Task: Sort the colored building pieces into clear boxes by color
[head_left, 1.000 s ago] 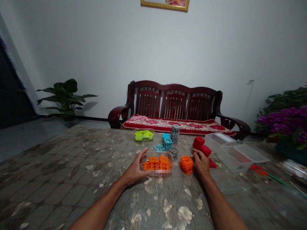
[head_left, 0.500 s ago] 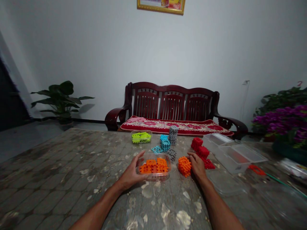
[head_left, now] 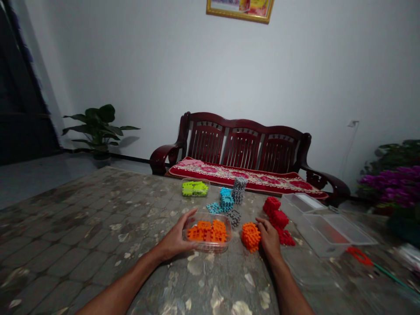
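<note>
Head view, clear tub (head_left: 208, 249) looked longest left-to-right, left hand (head_left: 175, 239) half-curled around its left end, right hand (head_left: 270, 238) loosely bent, its hold unclear.

Looks dim and cool-toned overall, with soft, diffuse light. Reads brightest across the middle of the white wall (head_left: 295, 65), then falls off toward the corners, sinking nearly to black at the door (head_left: 24, 100) on the left. Throws a soft shadow just right of the potted plant (head_left: 98, 127), consistent with light from the left. Glints on the polished bench (head_left: 166, 154) and, faintly, along the rim of the clear tub (head_left: 207, 247). Appears clearer near the center, but smears over the purple flowers (head_left: 395, 186) and stretches, wide-angle fashion, toward the sides.
</note>
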A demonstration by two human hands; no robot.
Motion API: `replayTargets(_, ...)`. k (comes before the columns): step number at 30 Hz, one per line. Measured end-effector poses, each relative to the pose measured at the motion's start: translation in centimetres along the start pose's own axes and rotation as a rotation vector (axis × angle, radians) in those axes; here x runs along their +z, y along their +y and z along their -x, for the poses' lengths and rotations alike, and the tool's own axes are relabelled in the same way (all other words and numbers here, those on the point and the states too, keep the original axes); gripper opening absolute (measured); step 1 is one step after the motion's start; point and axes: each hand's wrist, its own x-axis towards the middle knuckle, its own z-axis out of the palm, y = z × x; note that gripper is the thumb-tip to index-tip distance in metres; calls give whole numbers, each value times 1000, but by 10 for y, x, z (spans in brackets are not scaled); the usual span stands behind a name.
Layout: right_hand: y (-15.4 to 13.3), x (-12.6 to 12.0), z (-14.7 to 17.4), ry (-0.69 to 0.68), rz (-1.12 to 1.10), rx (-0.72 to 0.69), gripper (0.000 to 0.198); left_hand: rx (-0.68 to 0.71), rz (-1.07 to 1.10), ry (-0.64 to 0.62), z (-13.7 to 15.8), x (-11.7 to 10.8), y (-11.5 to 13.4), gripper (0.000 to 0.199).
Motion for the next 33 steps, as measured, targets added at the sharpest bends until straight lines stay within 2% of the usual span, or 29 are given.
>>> replayTargets(25,-7,0,-4,19,-12,27,48,6,19,-25,-2,1,-5,114)
replayTargets(33,-14,-1,0,58,-59,50,49,-29,22,7,-4,6,-6,118)
